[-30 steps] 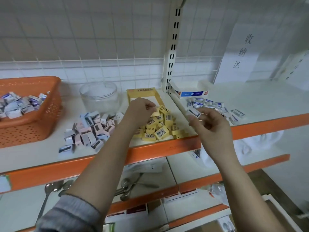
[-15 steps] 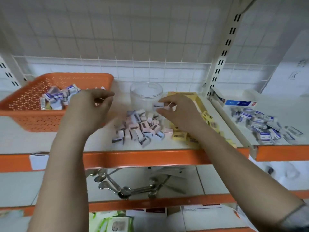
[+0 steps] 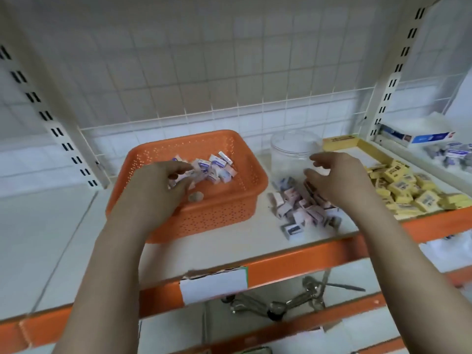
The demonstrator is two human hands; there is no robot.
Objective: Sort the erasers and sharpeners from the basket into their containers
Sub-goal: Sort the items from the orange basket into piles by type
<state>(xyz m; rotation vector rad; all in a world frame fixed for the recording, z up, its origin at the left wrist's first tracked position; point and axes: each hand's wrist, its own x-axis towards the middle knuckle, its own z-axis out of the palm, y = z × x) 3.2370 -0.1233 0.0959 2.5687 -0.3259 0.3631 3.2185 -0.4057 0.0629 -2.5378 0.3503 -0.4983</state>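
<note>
The left hand [image 3: 163, 182] was held in the basket [image 3: 245, 190], fingers loosely spread over the boxes [image 3: 212, 167], nothing gripped. The right hand [image 3: 337, 180] was held open and empty above the pile [image 3: 298, 208] beside the jar [image 3: 291, 149].

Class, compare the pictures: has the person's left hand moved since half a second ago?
Yes. The left hand has gone from the near rim of the orange plastic basket to over the small boxes inside it.
</note>
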